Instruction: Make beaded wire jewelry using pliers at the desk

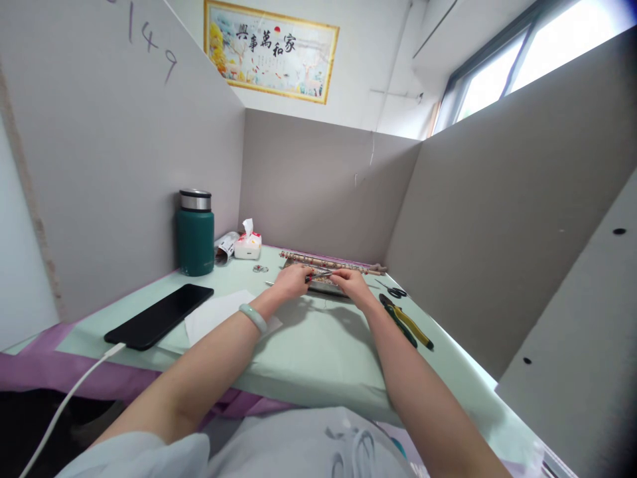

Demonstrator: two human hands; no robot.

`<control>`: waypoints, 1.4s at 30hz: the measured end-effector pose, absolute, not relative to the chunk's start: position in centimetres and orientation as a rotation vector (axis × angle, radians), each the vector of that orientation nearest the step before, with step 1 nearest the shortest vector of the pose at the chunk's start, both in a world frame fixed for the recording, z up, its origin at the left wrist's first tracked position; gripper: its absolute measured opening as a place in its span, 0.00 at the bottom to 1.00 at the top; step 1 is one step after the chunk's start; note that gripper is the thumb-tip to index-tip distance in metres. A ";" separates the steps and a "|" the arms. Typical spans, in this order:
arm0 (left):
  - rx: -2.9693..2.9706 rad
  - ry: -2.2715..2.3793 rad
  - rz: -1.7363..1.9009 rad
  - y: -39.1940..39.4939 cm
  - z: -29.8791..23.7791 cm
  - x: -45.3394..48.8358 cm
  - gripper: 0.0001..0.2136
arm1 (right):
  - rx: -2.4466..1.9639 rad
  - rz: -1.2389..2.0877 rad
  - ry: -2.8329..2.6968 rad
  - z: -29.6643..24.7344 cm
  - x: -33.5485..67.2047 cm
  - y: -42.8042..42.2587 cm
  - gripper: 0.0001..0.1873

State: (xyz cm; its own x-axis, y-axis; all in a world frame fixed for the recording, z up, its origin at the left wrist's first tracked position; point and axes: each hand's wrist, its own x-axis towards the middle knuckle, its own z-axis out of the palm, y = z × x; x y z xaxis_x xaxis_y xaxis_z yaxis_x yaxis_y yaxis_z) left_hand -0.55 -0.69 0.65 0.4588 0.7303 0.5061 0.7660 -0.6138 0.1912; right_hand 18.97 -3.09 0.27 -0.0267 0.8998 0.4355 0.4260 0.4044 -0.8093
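Observation:
My left hand [293, 282] is closed around a small metal tool [321, 273] with a dark and red handle; its exact kind is too small to tell. The tool's tip points right, toward my right hand [352, 285]. The fingers of my right hand are pinched together near that tip, and what they hold is too small to make out. Both hands are just above a dark shallow tray [331, 290] with small beads or bits in it. Behind the tray lies a row of beaded sticks [331, 261].
To the right lie pliers with yellow and green handles [411, 325] and black scissors [397, 291]. On the left are a phone [159, 315] on a white cable, a sheet of paper [213, 315], a green flask [195, 239] and a tissue pack [247, 247]. Grey partitions [323, 179] enclose the table.

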 end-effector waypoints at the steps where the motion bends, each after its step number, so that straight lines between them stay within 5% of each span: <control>1: -2.626 -1.360 -0.863 -0.8 0.7 -0.5 0.18 | -1.188 0.579 -1.637 0.3 19.0 -3.1 0.14; 42: -2.580 -1.590 -0.768 -1.1 1.2 -0.5 0.13 | -1.202 0.620 -1.761 0.8 18.9 -4.0 0.19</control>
State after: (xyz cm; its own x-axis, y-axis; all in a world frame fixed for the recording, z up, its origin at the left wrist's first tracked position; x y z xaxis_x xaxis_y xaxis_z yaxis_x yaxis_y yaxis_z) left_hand -0.52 -1.14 1.16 0.3619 0.8357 0.4130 0.8431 -0.4825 0.2376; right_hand 18.90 -3.95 0.84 -0.1346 0.9115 0.3886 0.4670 0.4043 -0.7864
